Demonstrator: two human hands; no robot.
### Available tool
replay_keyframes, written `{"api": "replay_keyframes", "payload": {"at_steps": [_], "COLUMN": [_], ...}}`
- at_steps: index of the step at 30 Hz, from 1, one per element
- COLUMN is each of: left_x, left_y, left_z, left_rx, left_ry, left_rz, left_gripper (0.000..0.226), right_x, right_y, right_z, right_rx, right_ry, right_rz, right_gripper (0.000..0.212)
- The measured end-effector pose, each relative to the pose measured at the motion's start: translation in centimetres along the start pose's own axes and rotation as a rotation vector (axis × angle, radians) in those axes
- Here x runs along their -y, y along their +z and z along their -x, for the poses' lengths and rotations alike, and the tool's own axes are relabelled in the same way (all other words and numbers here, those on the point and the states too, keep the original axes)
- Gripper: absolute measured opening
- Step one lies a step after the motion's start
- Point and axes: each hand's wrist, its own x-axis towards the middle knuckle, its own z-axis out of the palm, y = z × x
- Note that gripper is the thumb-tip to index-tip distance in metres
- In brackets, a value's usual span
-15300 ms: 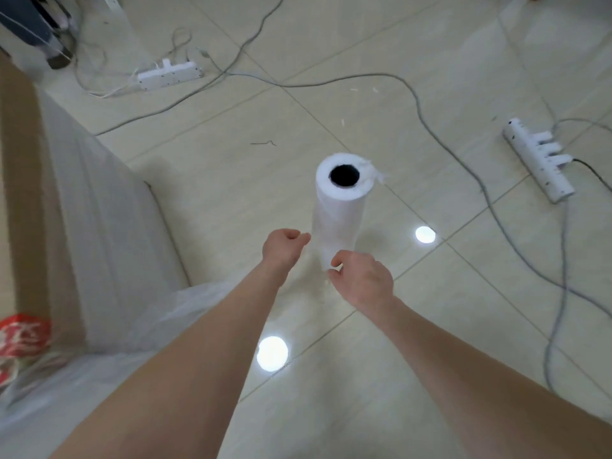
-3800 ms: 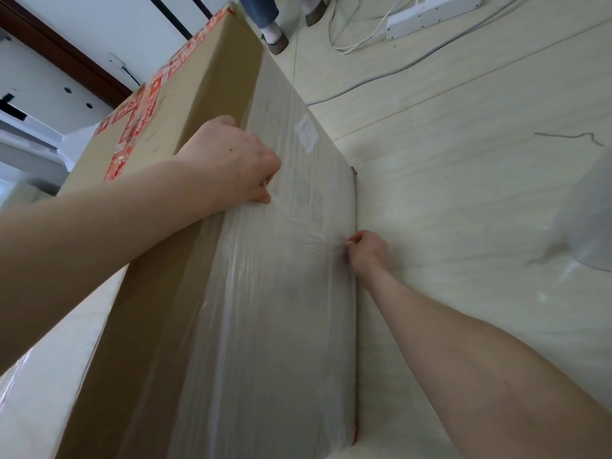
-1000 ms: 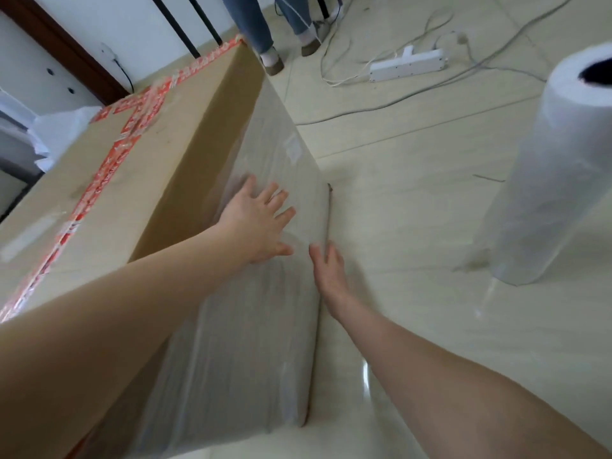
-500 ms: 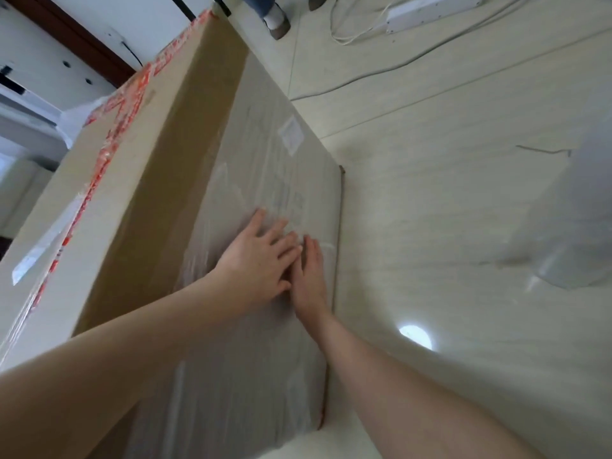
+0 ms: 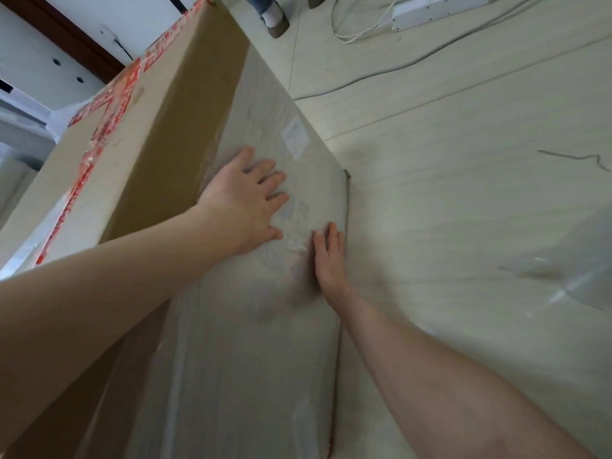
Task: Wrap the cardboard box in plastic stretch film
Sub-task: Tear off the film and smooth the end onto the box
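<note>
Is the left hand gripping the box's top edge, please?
No, the left hand lies flat, fingers spread, on the film-covered side of the cardboard box.

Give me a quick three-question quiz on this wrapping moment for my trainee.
1. True or false: the left hand grips the top edge of the cardboard box.
2. The stretch film covers: A) the top face; B) the side face under both hands; C) nothing yet.
3. Fill in: the right hand lies flat near the box's ____ edge, by the floor.
Key: 1 false, it lies flat on the film with fingers spread; 2 B; 3 bottom.
</note>
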Motion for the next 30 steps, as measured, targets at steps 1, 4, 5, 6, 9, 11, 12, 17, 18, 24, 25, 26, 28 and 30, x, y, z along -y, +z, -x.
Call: {"api": "replay_keyframes", "payload": {"at_steps": [1,4,5,6,9,11,12,17,18,24,25,26,28,30], "left_x": [0.2,0.5,0.6,0.7,0.5,-1.3,-2.7,-8.0,-7.8,-3.5,-2.3,-1.3,-0.1,-0.8], "left_y": [-0.1,-0.4,-0.6,-0.8,-1.6,-1.9,-1.9,0.0,0.5,-0.1,-0.5,-0.8,-1.3,-1.2], "left_z": [-0.1,-0.2,-0.2,-0.2,-0.4,-0.6,-0.5,0.2,0.2,-1.5,-1.7,-1.8,-1.3,-0.1], "left_rx": [-0.006,-0.015,-0.023,-0.040,-0.118,-0.196,-0.219,-0.017,0.020,0.096,0.087,0.074,0.027,-0.027], "left_ry": [-0.012,-0.060,-0.080,-0.105,-0.150,-0.037,0.063,0.322,0.310,0.137,0.100,0.076,0.063,0.092], "left_rz": [0.001,0.024,0.038,0.056,0.103,0.142,0.180,0.219,0.193,0.019,0.012,0.008,0.028,0.076], "left_gripper": [0.068,0.062,0.059,0.055,0.052,0.048,0.045,0.047,0.050,0.064,0.065,0.065,0.065,0.065], "right_x": [-0.1,-0.1,-0.1,0.1,0.3,0.1,-0.1,-2.1,-2.1,0.2,0.6,0.9,1.0,0.9], "right_y": [-0.1,-0.7,-1.0,-1.4,-2.3,-2.1,-1.7,0.7,1.0,-0.1,-0.8,-1.3,-1.9,-1.7], "right_z": [-0.6,-2.0,-2.4,-2.7,-2.4,-0.7,0.5,5.5,5.7,0.7,-0.1,-0.6,-0.5,0.9], "right_rx": [-0.004,0.005,-0.010,-0.053,-0.265,-0.331,-0.340,-0.212,-0.167,0.004,0.017,0.012,-0.029,-0.077], "right_ry": [-0.004,-0.014,-0.010,0.001,0.042,0.011,-0.009,-0.146,-0.166,-0.076,-0.069,-0.062,-0.030,-0.006], "right_rz": [-0.003,0.001,0.000,0.001,0.026,0.024,0.022,0.027,0.037,0.097,0.092,0.079,0.056,0.063], "right_gripper": [0.059,0.056,0.054,0.051,0.047,0.045,0.044,0.043,0.044,0.052,0.051,0.050,0.052,0.057]}}
